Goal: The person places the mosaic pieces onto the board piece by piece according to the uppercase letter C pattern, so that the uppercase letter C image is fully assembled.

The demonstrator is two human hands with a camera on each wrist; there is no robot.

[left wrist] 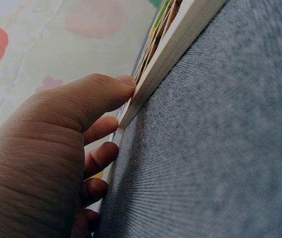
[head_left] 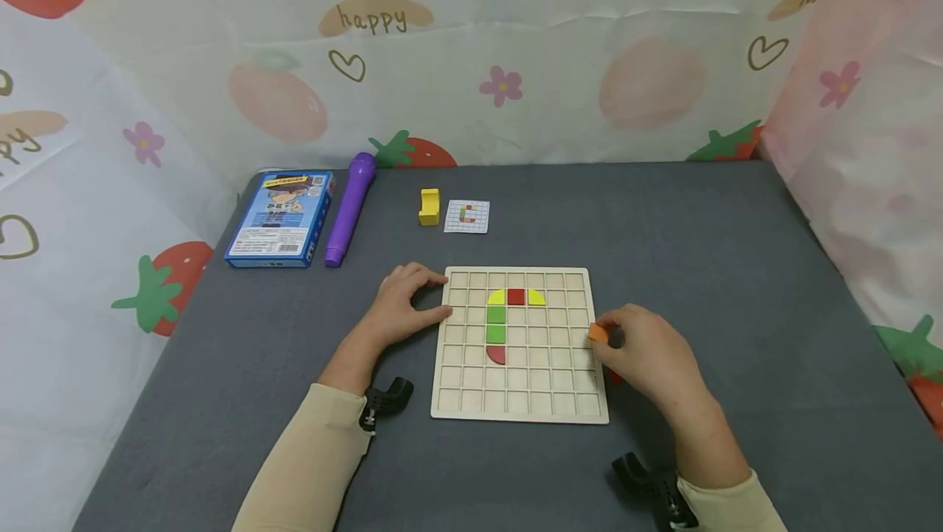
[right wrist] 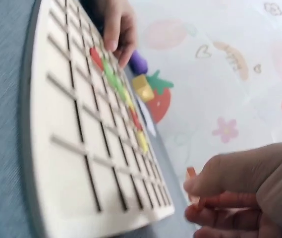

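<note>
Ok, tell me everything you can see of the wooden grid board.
The board is a pale, wood-looking square tray, divided by thin ribs into small square cells and lying flat on the grey table. A few cells hold pieces: yellow, red, yellow across, two green below, a red half-round under them. The left hand rests against its left edge; the right hand, pinching an orange piece, is at its right edge.

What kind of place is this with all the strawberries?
Probably a play table for puzzle games: a grey cloth-covered table, a square wooden grid puzzle board with coloured pieces, and strawberry-printed curtains hung around it.
</note>
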